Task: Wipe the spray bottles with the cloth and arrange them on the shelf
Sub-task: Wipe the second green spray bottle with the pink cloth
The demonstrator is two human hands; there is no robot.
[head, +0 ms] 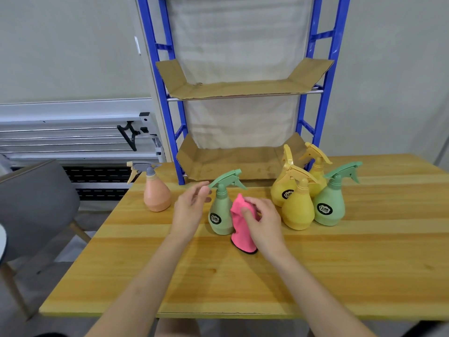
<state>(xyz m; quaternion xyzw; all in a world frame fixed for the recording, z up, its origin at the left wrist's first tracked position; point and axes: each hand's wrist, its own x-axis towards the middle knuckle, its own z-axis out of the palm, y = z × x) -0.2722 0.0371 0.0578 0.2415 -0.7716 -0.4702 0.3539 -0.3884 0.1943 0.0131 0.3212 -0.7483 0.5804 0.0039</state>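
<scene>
Shelf (pixel 243 90) cardboard trays bare; right hand (pixel 263 222) grips pink cloth (pixel 240 224).

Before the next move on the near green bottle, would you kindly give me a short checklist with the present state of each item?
1. Cloth in right hand: ok, fingers grip it.
2. Left hand holding near green bottle: not ok, fingers only near its trigger.
3. Bottle upright on table: ok.
4. Cloth touching bottle: cannot tell.
5. Lower shelf free for bottles: ok, bare cardboard.
</scene>
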